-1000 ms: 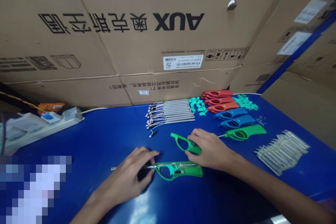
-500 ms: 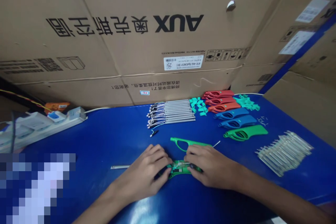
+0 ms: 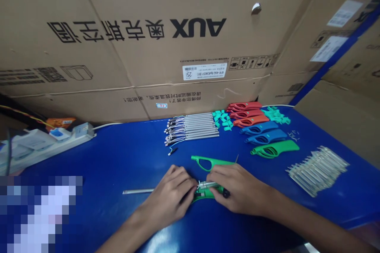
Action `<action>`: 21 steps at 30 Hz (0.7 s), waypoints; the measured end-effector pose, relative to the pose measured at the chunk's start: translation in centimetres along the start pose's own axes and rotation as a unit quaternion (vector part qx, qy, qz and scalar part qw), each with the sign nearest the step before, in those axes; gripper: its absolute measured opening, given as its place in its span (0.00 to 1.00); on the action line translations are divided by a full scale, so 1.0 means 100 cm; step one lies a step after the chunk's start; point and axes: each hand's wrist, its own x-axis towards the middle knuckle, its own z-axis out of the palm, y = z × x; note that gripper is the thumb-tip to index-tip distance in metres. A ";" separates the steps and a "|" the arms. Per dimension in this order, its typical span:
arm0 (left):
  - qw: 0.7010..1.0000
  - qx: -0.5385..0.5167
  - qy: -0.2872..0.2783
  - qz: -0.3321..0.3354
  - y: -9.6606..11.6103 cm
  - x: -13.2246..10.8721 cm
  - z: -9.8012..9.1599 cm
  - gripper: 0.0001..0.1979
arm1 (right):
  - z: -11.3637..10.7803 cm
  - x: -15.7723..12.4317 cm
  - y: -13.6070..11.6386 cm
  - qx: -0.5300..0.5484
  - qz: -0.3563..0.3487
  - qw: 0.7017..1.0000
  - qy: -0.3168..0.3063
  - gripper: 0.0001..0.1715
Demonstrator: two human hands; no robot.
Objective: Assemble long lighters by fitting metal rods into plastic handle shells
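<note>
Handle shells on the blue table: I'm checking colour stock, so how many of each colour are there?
Red handle shells: 3
Blue handle shells: 2
Green handle shells: 3, one of them held between the left hand and right hand
Total: 8

Single head-worn view, forward and down, close over left hand [image 3: 170, 197] and right hand [image 3: 239, 189] on blue table [image 3: 118, 154].

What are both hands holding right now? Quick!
Left hand: fingers curled onto the front of the green lighter body.
Right hand: fingers pinching the back end of the same green lighter body.
</note>
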 end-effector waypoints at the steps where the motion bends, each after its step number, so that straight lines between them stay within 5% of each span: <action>1: 1.000 0.000 0.013 0.010 0.000 0.000 0.001 0.09 | 0.000 -0.001 0.000 0.000 -0.004 1.000 0.005 0.09; 16: 0.990 -0.011 0.101 0.095 -0.004 -0.004 -0.001 0.08 | -0.024 -0.022 0.000 -0.038 -0.001 0.999 -0.006 0.10; 21: 0.991 -0.016 0.101 0.082 -0.010 -0.004 -0.002 0.08 | -0.059 -0.052 0.020 -0.031 0.076 0.990 0.114 0.08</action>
